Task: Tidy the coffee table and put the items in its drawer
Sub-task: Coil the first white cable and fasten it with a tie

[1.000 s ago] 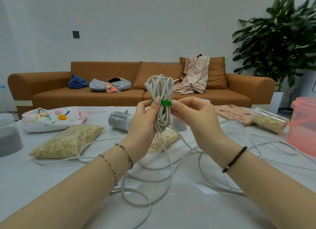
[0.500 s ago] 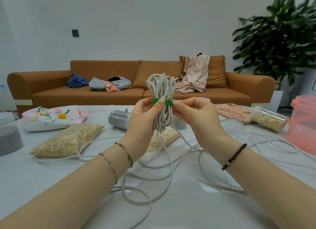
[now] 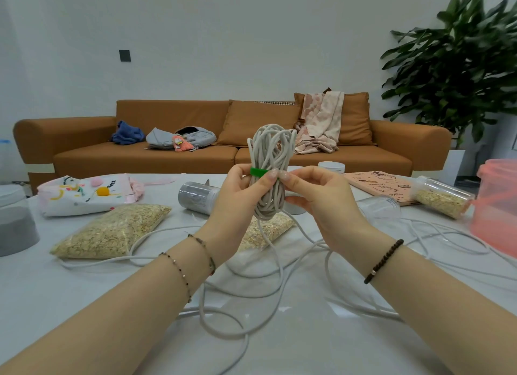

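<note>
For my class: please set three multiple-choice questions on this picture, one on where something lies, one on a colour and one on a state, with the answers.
1. Where does the larger bag of oats lie?
A) on the table, left of the left hand
B) on the sofa
C) in the pink bucket

2. What colour is the tie round the white cable?
A) red
B) green
C) blue

3. In what state is the white cable?
A) all bundled
B) part bundled, the rest loose
C) all loose

Answers:
1 A: it lies flat on the tabletop, left of the hands.
2 B: a green band shows where the right hand pinches it.
3 B: the left hand grips a bundle, while loose loops trail over the table.
</note>
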The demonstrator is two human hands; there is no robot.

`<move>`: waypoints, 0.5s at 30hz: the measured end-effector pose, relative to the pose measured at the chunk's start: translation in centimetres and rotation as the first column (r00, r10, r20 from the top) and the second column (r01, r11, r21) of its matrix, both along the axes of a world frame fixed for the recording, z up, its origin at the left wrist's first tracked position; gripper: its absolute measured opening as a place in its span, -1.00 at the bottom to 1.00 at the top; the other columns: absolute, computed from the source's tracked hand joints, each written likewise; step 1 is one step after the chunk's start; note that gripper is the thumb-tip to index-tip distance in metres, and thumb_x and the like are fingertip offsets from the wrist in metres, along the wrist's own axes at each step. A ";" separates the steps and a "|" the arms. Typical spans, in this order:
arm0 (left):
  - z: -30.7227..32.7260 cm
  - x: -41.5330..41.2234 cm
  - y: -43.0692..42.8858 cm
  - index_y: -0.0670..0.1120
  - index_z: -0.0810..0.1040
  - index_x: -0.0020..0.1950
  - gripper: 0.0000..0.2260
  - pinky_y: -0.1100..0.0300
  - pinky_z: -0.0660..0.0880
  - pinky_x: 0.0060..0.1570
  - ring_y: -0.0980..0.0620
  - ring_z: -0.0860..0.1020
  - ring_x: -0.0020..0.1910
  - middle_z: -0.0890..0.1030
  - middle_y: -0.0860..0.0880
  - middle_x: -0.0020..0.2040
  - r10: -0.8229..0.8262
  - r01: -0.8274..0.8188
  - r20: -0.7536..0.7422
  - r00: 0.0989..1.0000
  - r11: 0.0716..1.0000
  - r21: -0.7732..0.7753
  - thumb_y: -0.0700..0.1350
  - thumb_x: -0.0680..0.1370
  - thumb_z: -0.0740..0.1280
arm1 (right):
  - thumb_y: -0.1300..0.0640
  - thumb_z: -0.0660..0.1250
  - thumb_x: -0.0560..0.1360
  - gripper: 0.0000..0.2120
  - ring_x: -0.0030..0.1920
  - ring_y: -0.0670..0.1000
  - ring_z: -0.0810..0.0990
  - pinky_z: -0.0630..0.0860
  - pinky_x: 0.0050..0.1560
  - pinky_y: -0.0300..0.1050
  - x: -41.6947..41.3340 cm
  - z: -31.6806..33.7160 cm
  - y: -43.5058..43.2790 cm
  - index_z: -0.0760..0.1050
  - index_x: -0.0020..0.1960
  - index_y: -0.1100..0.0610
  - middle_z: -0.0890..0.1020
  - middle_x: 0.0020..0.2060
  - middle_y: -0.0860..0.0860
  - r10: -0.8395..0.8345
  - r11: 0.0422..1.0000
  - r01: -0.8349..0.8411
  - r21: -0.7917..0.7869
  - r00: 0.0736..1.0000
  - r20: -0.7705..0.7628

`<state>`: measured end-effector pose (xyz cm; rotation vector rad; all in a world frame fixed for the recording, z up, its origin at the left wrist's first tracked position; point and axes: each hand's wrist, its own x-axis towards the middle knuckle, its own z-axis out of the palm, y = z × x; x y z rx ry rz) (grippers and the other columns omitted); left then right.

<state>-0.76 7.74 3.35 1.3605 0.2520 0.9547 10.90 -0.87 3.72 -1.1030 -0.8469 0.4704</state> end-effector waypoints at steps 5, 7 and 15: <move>-0.3 0.1 0.1 -0.21 0.46 0.28 -0.64 0.02 0.58 0.13 -0.07 0.66 0.08 0.68 -0.17 0.11 0.000 0.000 0.011 1.000 1.000 -0.015 -0.12 0.54 0.39 | 0.10 0.58 0.27 -0.67 -0.06 0.12 0.71 0.65 0.03 0.00 0.1 0.0 0.0 0.63 -0.08 0.27 0.72 -0.10 0.20 0.000 1.000 0.000 -0.020 1.000 -0.004; -0.3 0.1 0.1 -0.21 0.48 0.29 -0.66 0.05 0.60 0.11 -0.04 0.66 0.07 0.68 -0.14 0.10 -0.010 0.011 0.017 1.000 1.000 -0.018 -0.10 0.56 0.37 | 0.11 0.58 0.28 -0.70 -0.06 0.12 0.71 0.65 0.05 0.01 0.1 0.0 0.0 0.64 -0.10 0.26 0.72 -0.10 0.20 -0.005 1.000 0.004 -0.021 1.000 -0.005; -0.2 0.1 0.4 -0.17 0.53 0.29 -0.68 -0.01 0.63 0.03 -0.15 0.62 0.19 0.65 -0.17 0.19 -0.014 0.012 -0.026 1.000 0.998 -0.062 0.01 0.68 0.18 | 0.15 0.58 0.22 -0.75 -0.07 0.11 0.73 0.61 -0.01 -0.09 0.2 0.2 0.0 0.58 -0.22 0.22 0.73 -0.14 0.18 0.021 0.999 -0.021 0.044 1.000 -0.006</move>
